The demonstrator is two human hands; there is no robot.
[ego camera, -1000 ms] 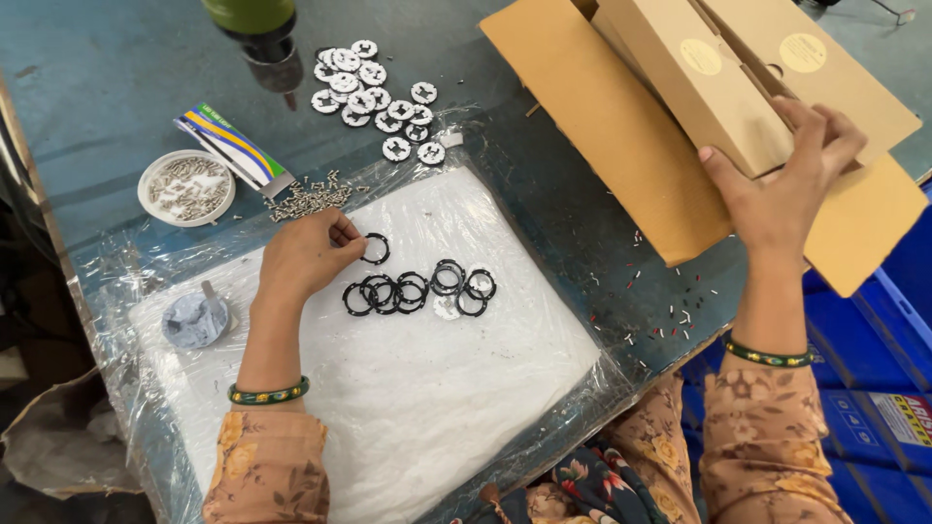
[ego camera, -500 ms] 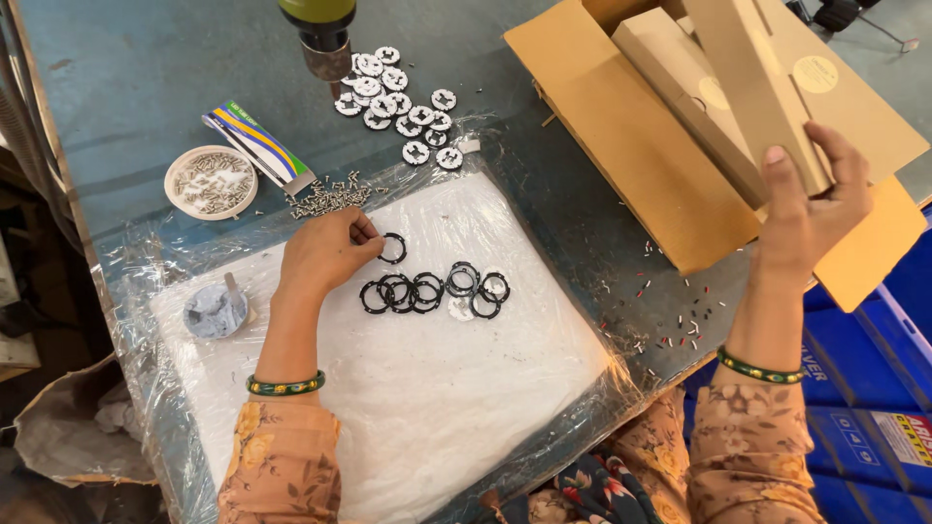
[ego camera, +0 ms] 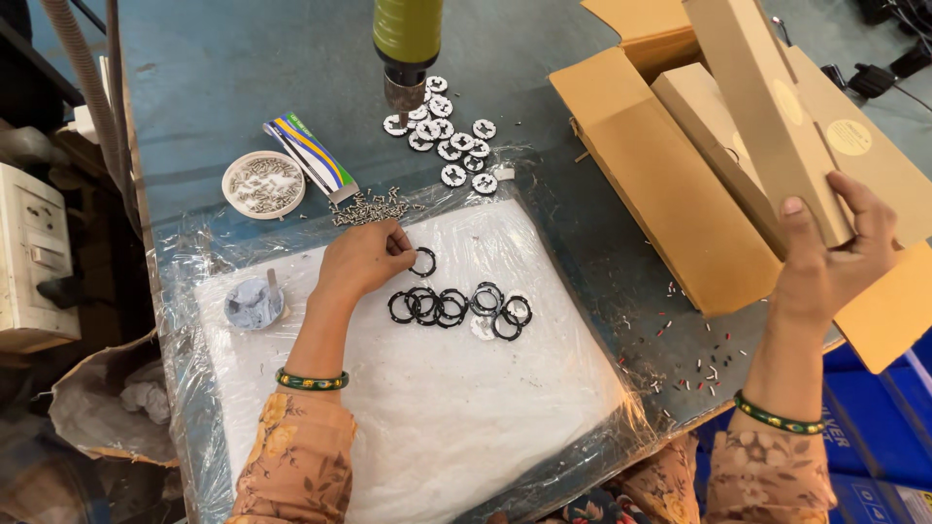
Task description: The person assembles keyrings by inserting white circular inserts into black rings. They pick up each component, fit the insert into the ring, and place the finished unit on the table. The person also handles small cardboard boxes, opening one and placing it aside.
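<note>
Far out past my left fingers I see a small white dish [ego camera: 263, 183] full of tiny screws, and a striped flat packet [ego camera: 311, 157] just beside it. Closer to me than those fingers, a little round grey cup [ego camera: 254, 303] sits on the white pad [ego camera: 437, 408] wrapped in shiny plastic. My left hand [ego camera: 361, 262] rests on that pad with its fingers [ego camera: 398, 238] curled, pinching one black ring [ego camera: 423, 262] at its edge. That ring lies flat and touches my fingertips on their right side. Just below and to the right of my fingers a row of more black rings [ego camera: 456, 306] lies flat on the pad, some overlapping, running sideways away from my left hand. This hand is much nearer to the rings than my other hand. Up past my fingers a green tool [ego camera: 408, 44] hangs nose down over a bunch of white and black round discs [ego camera: 445, 141] on the blue tabletop [ego camera: 243, 68]. Far to the right, my right hand [ego camera: 825, 267] is lifted and its fingers [ego camera: 854, 209] are wrapped round the low end of a long brown cardboard box [ego camera: 767, 107]. Its long side points up and away from me, tipped a bit to the left. Behind it lie more brown boxes [ego camera: 660, 184] in an open carton.
</note>
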